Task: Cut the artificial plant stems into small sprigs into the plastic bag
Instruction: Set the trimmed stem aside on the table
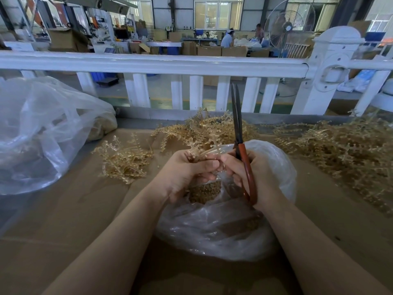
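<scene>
Nearest, a clear bag [214,231] sits open on the table [63,220]. Above it the left hand [187,173] pinches a stem [204,151]; the right hand [248,173] grips scissors [238,124], blades together, pointing up. Best to snip directly over the opening. Loose stem piles [340,150] lie far right and left; another bag [42,133] sits left.

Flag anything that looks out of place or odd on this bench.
Nothing is damaged or spilled. One oddity: the scissors in the right hand point straight up, blades together, away from the stem the left hand holds over the plastic bag.
</scene>
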{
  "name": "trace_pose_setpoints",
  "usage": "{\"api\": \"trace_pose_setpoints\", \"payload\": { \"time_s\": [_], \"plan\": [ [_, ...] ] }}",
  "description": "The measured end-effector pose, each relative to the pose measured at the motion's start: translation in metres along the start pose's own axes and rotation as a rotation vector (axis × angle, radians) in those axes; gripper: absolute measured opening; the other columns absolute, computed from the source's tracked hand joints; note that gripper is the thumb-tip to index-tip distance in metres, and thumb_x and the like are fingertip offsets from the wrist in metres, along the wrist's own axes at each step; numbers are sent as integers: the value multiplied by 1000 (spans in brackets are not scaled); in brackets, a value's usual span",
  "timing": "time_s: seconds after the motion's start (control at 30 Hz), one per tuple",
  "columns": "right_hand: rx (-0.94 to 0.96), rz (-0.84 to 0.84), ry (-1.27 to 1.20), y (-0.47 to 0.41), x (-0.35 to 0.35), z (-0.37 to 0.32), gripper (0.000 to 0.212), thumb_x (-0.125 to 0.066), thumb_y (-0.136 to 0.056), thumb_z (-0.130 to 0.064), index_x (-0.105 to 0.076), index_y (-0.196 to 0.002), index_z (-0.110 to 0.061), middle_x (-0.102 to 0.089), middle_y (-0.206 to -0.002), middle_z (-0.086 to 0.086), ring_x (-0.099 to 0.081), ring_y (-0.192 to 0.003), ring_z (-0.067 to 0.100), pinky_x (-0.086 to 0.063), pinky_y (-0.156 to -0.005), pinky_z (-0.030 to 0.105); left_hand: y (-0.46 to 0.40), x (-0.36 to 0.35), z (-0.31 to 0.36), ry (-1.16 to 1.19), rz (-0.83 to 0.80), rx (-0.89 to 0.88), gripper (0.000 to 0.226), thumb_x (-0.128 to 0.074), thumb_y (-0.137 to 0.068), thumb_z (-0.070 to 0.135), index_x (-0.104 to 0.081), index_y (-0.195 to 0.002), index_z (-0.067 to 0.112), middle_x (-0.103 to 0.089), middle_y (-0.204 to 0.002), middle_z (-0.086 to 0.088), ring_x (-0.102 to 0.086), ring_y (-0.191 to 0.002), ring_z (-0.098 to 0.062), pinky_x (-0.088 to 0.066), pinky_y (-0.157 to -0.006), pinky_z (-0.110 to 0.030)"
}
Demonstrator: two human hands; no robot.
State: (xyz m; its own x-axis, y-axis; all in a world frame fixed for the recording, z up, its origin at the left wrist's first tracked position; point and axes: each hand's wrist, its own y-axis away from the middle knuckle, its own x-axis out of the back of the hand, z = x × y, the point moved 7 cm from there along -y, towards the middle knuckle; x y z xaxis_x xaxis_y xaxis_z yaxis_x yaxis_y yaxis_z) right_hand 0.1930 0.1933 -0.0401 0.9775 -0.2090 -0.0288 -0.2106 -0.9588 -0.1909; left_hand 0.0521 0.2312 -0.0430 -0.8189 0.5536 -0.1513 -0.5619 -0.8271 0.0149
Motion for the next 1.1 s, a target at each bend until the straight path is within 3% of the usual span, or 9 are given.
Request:
{"api": "trace_pose_setpoints", "payload": {
  "time_s": [0.17, 0.3, 0.47, 0.67, 0.83, 1.0, 1.1],
  "plan": [
    [34, 0, 51, -2, -1, 2, 18, -70, -92, -11, -70, -76, -19, -61, -58, -2, -54, -45, 2, -42, -47, 10, -1, 3, 1, -69, 39, -46, 20, -84, -60, 19, -79, -78, 12, -72, -66, -7, -66, -60, -12, -54, -62, -21],
    [44, -3, 0, -3, 1, 3, 7, -73, -89, -13, -70, -83, -12, -62, -58, -4, -54, -45, 2, -42, -46, 11, -1, 3, 3, -8, 59, -96, 16, -82, -63, 16, -80, -79, 13, -73, -69, -6, -67, -63, -13, -53, -61, -20],
    [75, -14, 54, -2, 2, 2, 9, -75, -88, -11, -70, -82, -15, -63, -57, -6, -54, -44, 0, -41, -45, 8, -2, 8, 2, 82, 103, -111, 14, -80, -65, 20, -77, -78, 15, -73, -72, -5, -69, -67, -15, -54, -64, -22],
    [60, 33, 82, -4, 5, 6, 11, -72, -91, -10, -70, -80, -14, -62, -57, -5, -52, -43, 1, -39, -45, 9, -3, 4, -1, 57, 37, -81, 23, -82, -63, 10, -78, -85, 8, -74, -78, -9, -70, -69, -17, -56, -66, -23],
    [84, 26, 82, -5, 4, 6, 10, -73, -90, -13, -69, -81, -12, -61, -55, -8, -54, -45, 1, -41, -47, 10, -4, 6, -1, 51, 83, -116, 26, -81, -65, 8, -77, -90, 7, -73, -80, -10, -69, -72, -17, -54, -67, -23],
    [174, 78, 254, -4, 7, 2, 20, -79, -84, -37, -64, -83, -23, -63, -61, -17, -59, -57, -2, -45, -57, 11, -5, 16, 5, 242, 169, -193, 23, -77, -70, 13, -73, -91, 7, -75, -81, -5, -69, -74, -14, -56, -71, -22],
    [157, 65, 449, -5, 7, 8, 36, -75, -75, -64, -58, -86, -34, -65, -75, -25, -63, -72, -1, -48, -70, 24, -4, 21, 7, 312, 203, -229, 22, -76, -72, 12, -73, -93, 12, -74, -82, -3, -70, -77, -14, -56, -74, -21]
  ]
}}
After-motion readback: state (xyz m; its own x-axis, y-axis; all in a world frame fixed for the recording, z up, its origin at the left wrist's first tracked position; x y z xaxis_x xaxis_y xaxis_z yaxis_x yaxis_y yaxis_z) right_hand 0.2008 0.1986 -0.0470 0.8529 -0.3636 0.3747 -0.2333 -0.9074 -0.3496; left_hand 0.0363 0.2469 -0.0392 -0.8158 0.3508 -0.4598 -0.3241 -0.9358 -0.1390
